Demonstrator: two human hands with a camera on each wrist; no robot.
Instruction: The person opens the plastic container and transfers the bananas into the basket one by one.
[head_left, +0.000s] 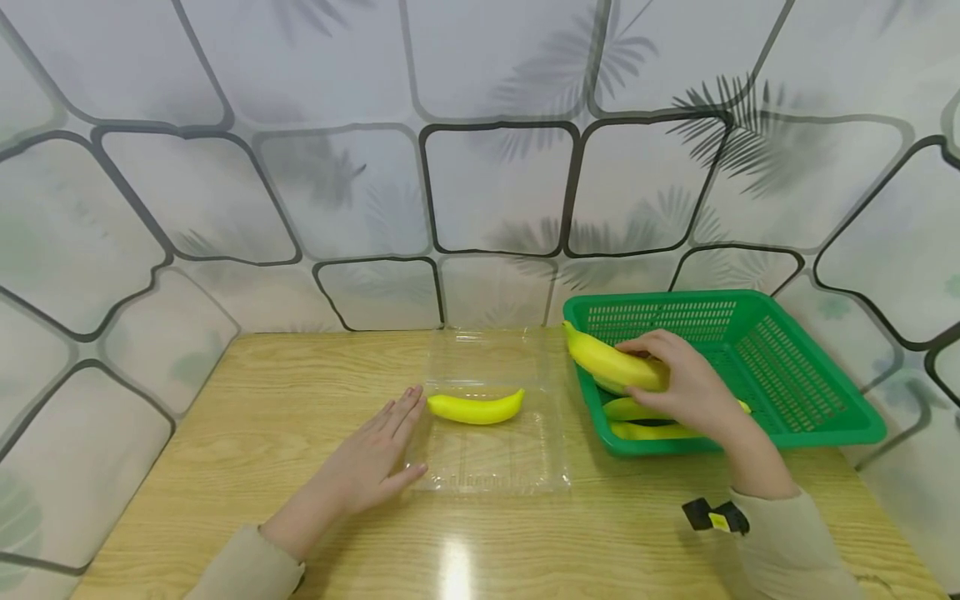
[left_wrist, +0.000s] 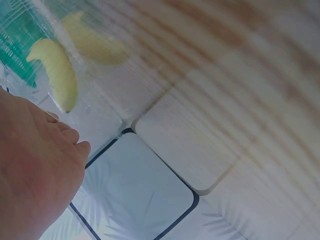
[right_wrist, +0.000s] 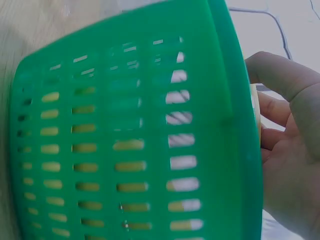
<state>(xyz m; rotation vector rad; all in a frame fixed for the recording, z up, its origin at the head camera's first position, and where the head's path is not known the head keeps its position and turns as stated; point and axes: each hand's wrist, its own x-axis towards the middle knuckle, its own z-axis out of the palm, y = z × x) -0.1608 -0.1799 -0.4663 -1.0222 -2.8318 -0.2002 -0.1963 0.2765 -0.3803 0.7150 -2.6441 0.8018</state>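
In the head view my right hand [head_left: 693, 387] grips a yellow banana [head_left: 609, 360] over the left side of a green basket [head_left: 825, 437]. Below it, more bananas [head_left: 630, 409] lie inside the basket. My left hand [head_left: 367, 462] rests at the left edge of a clear plastic box [head_left: 495, 462], its fingers straight. One banana [head_left: 477, 409] lies across the box. The left wrist view has the left hand [left_wrist: 40, 165] close to that banana [left_wrist: 59, 75]. From the right wrist, the basket wall [right_wrist: 150, 120] covers most of the held banana beside the right hand [right_wrist: 292, 125].
A wooden table [head_left: 247, 417] carries the box and the basket. The box's raised clear lid [head_left: 487, 354] stands toward the wall. A patterned wall [head_left: 495, 192] closes off the back and both sides. A black band with a yellow tag [head_left: 718, 522] sits by the right sleeve.
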